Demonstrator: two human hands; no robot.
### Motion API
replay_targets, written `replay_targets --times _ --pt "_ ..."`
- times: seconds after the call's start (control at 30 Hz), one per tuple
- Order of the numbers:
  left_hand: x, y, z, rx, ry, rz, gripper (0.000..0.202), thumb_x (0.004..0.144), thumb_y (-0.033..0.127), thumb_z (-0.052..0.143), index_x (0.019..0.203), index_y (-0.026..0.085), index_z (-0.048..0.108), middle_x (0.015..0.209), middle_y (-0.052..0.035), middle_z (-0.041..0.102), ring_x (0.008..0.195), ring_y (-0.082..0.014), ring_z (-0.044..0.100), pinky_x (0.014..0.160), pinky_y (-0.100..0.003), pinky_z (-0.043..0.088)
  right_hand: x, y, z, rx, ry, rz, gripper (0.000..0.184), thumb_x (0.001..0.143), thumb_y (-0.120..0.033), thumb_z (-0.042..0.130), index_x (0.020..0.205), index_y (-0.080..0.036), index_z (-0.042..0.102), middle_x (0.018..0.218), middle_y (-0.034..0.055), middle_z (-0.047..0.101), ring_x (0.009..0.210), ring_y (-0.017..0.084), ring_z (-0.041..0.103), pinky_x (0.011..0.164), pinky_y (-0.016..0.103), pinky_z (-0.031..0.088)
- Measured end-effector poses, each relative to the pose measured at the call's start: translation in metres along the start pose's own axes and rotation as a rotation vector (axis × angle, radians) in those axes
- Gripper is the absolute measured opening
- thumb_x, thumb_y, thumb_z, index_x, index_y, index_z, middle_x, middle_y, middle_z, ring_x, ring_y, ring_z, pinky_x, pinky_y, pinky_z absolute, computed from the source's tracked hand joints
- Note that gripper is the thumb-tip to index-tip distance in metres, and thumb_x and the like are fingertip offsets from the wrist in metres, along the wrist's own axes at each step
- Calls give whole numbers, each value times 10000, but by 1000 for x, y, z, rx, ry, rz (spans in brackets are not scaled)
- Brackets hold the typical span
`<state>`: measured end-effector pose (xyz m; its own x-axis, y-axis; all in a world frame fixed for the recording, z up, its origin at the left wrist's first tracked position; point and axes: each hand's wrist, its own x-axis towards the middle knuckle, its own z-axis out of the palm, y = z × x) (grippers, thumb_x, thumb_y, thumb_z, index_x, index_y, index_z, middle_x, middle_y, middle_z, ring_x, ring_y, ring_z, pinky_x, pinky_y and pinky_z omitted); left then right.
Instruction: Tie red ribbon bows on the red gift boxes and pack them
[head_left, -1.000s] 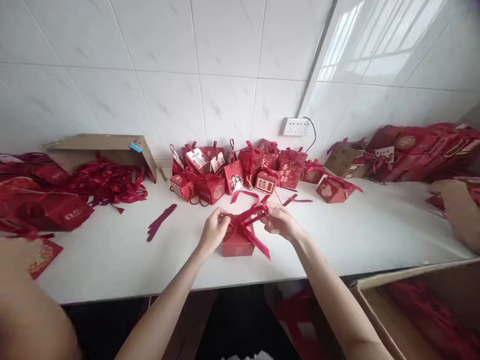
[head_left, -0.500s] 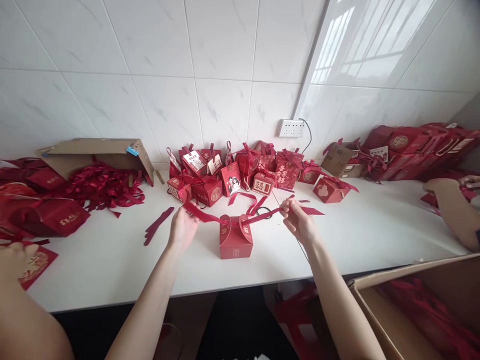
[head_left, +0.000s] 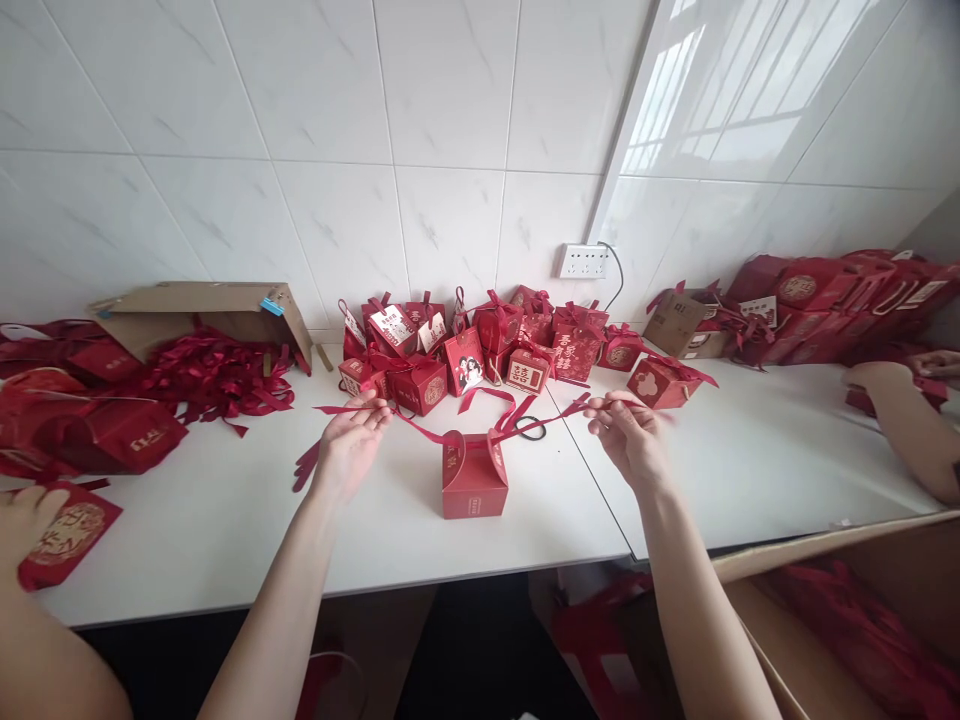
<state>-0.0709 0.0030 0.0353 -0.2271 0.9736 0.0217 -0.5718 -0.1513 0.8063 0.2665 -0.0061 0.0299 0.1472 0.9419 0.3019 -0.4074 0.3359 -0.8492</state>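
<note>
A small red gift box point(head_left: 474, 486) with two rounded top flaps stands on the white table point(head_left: 225, 520) in front of me. A red ribbon point(head_left: 420, 428) runs through its flaps and stretches out to both sides. My left hand point(head_left: 349, 446) pinches the ribbon's left end, palm turned up, left of the box. My right hand point(head_left: 628, 436) pinches the right end, to the right of the box. Both hands hover above the table, level with the box top.
Several finished red boxes point(head_left: 487, 345) are heaped against the tiled wall. A tipped cardboard box point(head_left: 202, 310) spills red ribbons point(head_left: 217, 375) at left. Other people's hands work at the far left point(head_left: 30, 520) and far right point(head_left: 900, 400). An open carton point(head_left: 840, 570) stands lower right.
My hands went from close together over the box to wide apart, drawing the ribbon taut through the flaps. The view shifted slightly.
</note>
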Motion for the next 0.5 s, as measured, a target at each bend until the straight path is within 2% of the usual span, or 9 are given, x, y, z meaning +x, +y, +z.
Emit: replay_targets --times 0.07,0.13,0.23,0.37,0.5 --pt "2 2 4 63 -51 21 229 582 70 673 801 134 664 747 -38 625 726 -122 592 744 -250 503 2 -3 3 -40 12 -9 235 662 -401 756 741 -213 638 654 -1 653 493 91 563 436 203 424" --pt "7 5 11 106 -112 41 168 625 185 734 767 131 663 711 -24 604 648 -97 558 672 -237 490 5 -4 7 -83 27 -27 272 640 -432 766 712 -202 639 621 -5 634 452 77 511 420 204 384" --pt "14 8 27 157 -219 88 239 620 315 773 733 139 657 657 -1 565 575 -77 500 566 -215 444 13 -3 21 -174 35 -81 324 612 -480 769 661 -188 638 586 -7 597 493 81 485 475 219 392" --pt "19 10 61 251 -341 161 274 639 386 760 726 146 662 657 0 571 626 -84 508 578 -194 428 28 -2 55 -309 -35 -136 359 615 -504 749 592 -179 597 552 -19 548 530 98 471 530 241 398" --pt "14 8 91 243 -493 141 263 667 388 743 713 148 646 635 6 571 632 -92 525 595 -202 441 38 -2 93 -257 -182 -73 363 559 -467 789 624 -183 574 599 -23 565 567 106 496 556 238 410"
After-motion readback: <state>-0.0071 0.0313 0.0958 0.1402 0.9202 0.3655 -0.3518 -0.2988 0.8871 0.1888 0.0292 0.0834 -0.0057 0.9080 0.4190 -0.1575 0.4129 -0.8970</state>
